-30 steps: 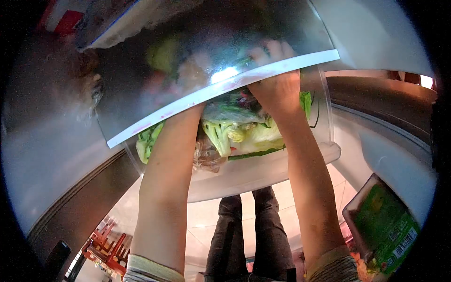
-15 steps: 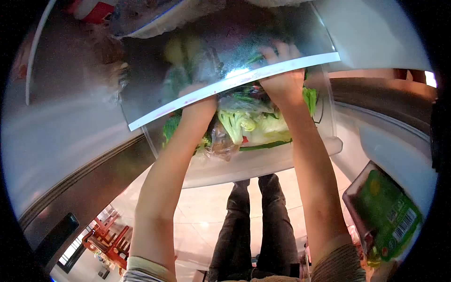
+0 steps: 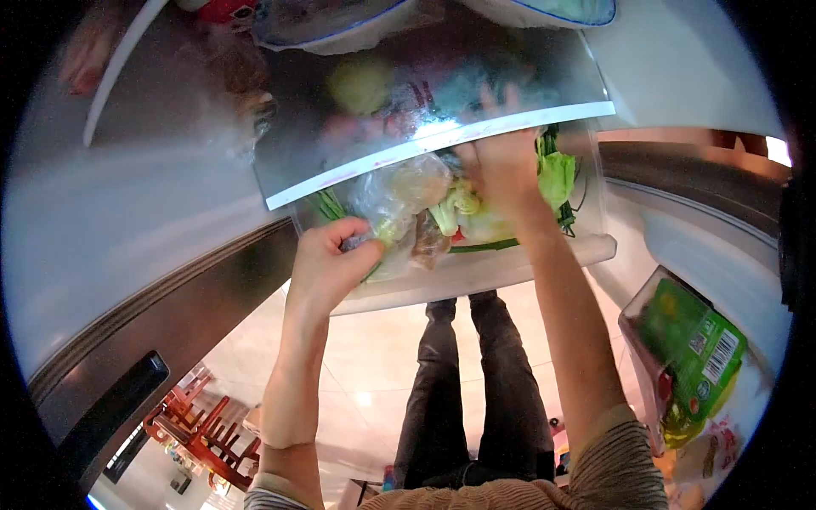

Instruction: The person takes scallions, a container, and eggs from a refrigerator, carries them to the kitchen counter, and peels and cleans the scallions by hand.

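Observation:
A clear crisper drawer point(image 3: 586, 204) of vegetables is pulled out below a glass shelf with a white front edge point(image 3: 374, 166). My left hand point(image 3: 327, 259) is at the drawer's front left, thumb and forefinger closed on the edge of a clear plastic bag point(image 3: 399, 191). What the bag contains is unclear. Reaching in on the right, my right hand point(image 3: 506, 166) has its fingers apart, partly behind the glass. Pale green stalks point(image 3: 444, 217) lie between the hands. Leafy greens point(image 3: 557, 178) are right of my right hand, and long green stems point(image 3: 330, 204) poke up at the left.
Bags with blue edges point(image 3: 340, 30) rest on the shelf above. At the right, the fridge door holds a green-labelled package point(image 3: 701, 348). A dark door handle point(image 3: 119, 399) is at the lower left, with wooden chairs point(image 3: 204, 433) beyond.
My left hand has come out from under the shelf to the drawer's front left. The clear bag now lies further forward, covering the broccoli side. My right hand has shifted slightly lower, its fingers more spread.

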Motion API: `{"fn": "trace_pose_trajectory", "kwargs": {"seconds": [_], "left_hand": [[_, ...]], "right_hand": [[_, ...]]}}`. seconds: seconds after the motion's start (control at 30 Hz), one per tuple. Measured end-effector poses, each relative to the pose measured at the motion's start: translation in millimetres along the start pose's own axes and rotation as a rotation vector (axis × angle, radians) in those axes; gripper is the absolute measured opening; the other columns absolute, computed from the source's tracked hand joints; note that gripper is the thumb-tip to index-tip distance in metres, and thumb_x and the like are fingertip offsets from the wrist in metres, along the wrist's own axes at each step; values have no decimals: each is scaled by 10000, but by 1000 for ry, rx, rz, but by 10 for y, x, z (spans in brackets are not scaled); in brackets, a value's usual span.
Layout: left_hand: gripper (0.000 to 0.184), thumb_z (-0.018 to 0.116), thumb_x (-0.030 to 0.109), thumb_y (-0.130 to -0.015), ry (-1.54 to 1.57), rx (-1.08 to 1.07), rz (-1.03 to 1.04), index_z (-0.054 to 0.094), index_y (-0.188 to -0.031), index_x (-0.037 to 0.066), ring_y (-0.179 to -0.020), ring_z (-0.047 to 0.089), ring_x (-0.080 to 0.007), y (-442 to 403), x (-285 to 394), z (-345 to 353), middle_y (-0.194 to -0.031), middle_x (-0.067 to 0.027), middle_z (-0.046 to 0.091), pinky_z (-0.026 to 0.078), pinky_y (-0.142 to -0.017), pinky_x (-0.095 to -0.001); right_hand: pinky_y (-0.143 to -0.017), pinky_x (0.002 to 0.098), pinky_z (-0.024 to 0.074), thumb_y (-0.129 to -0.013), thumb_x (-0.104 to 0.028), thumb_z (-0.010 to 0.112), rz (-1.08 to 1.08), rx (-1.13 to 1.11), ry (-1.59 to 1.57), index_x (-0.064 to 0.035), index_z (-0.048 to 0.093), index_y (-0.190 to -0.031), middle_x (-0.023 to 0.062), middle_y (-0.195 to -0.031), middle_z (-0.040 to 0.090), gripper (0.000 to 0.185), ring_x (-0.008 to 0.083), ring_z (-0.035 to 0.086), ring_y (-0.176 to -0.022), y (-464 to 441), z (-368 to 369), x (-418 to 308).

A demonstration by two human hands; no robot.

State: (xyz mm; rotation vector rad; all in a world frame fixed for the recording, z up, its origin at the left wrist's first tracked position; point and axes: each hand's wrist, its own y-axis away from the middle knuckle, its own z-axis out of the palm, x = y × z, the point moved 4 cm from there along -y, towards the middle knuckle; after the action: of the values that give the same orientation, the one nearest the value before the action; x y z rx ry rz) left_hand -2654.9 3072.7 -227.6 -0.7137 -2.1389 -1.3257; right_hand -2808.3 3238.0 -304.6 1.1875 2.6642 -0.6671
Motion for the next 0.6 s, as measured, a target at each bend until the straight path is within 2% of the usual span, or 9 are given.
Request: {"fn": "trace_pose_trajectory", "kwargs": {"seconds": [0.03, 0.17, 0.2, 0.27, 0.33, 0.4, 0.43, 0.5, 0.6], "left_hand": [[211, 635, 139, -686, 37, -2, 12, 657, -834, -11, -576, 464, -34, 50, 24, -9, -616, 6, 563, 373, -518, -209], [246, 657, 148, -700, -143, 13, 14, 641, -902, 8, -560, 551, -127, 234, 213, 145, -659, -62, 602, 428, -524, -268], [273, 655, 149, -709, -214, 32, 167, 627, -945, 14, -605, 569, -176, 269, 290, 262, -711, -94, 602, 443, -542, -294], [333, 652, 149, -725, -361, 72, 471, 599, -1030, 27, -693, 606, -274, 359, 371, 565, -815, -157, 603, 473, -579, -346], [389, 628, 107, -739, -256, 74, 529, 559, -1117, 47, -841, 567, -363, 480, 393, 812, -963, -204, 553, 488, -648, -389], [400, 617, 10, -743, -90, 89, 561, 541, -1136, 22, -892, 583, -304, 656, 420, 911, -1082, -196, 535, 505, -681, -340], [412, 614, -25, -746, 0, 70, 506, 532, -1147, 20, -877, 598, -264, 743, 440, 925, -1107, -180, 535, 511, -675, -318], [409, 585, -98, -761, 185, 60, 378, 531, -1150, 15, -957, 576, -192, 862, 407, 913, -1170, -117, 521, 519, -717, -279], [369, 576, -107, -767, 114, 231, 500, 547, -1116, 9, -977, 558, -174, 867, 356, 744, -1153, -116, 530, 505, -717, -261]], "right_hand": [[-923, 479, 361, -793, -258, 610, -8, -10, -166, -56, 599, -1075, 157, -1106, 547, 348, 382, 496, -1017, 121, -114, -119], [-878, 367, 417, -829, -155, 585, 701, -162, -1496, -28, 500, -1179, 90, -1072, 550, 382, 233, 536, -969, 668, -342, -529], [-868, 341, 427, -834, -145, 581, 821, -141, -1736, -30, 482, -1192, 73, -1057, 551, 389, 201, 540, -957, 732, -347, -599], [-839, 330, 447, -814, -116, 586, 988, -86, -1720, -33, 453, -1208, 63, -1059, 542, 425, 175, 532, -955, 729, -327, -658], [-813, 331, 465, -789, -82, 579, 1141, 27, -1786, -35, 441, -1211, 68, -1060, 535, 446, 174, 533, -951, 747, -265, -600], [-789, 344, 481, -759, -43, 559, 1292, 206, -1924, -37, 446, -1200, 88, -1059, 531, 455, 196, 541, -946, 765, -258, -450], [-772, 367, 495, -743, -36, 520, 1437, 237, -1769, -39, 448, -1183, 96, -1051, 523, 445, 225, 549, -937, 749, -411, -418], [-781, 370, 496, -754, -68, 503, 1336, 364, -1941, -39, 450, -1177, 100, -1045, 519, 427, 233, 550, -941, 816, -384, -323], [-841, 389, 475, -777, -127, 468, 1273, 447, -2078, -59, 427, -1201, 99, -1088, 503, 431, 245, 530, -1001, 913, -460, -240]]}}
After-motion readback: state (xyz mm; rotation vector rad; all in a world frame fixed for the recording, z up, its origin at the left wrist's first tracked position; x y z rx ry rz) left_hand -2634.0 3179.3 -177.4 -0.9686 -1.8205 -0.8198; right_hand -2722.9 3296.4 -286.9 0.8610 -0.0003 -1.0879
